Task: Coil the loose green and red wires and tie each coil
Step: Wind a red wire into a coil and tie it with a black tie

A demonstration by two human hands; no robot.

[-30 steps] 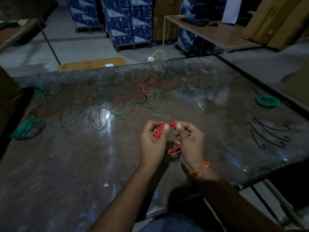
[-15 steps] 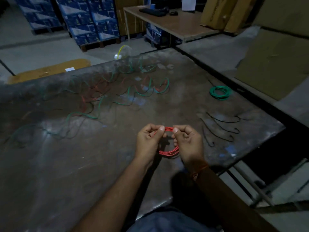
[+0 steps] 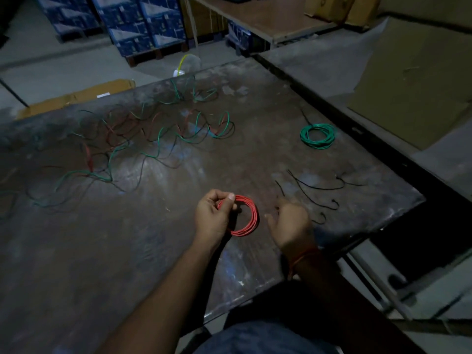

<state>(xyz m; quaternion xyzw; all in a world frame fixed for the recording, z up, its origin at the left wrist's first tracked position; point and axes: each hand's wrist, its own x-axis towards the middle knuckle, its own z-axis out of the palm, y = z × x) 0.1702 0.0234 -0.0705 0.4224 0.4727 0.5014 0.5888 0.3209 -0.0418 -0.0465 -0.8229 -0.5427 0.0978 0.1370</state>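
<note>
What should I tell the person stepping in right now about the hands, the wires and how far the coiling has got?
Left hand pinches the red coil at its upper left, held just above the table; no tie is visible on it.
Right hand holds nothing; it is blurred, beside the black ties lying to the right.
Done: one green coil lies far right on the table; the red wire is wound.
Left: probably tie the red coil, then coil and tie the loose wires spread across the far left.

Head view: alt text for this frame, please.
A person's left hand pinches a red wire coil above a dark table, while the blurred right hand reaches toward black ties. A green coil and loose wires lie beyond.
</note>
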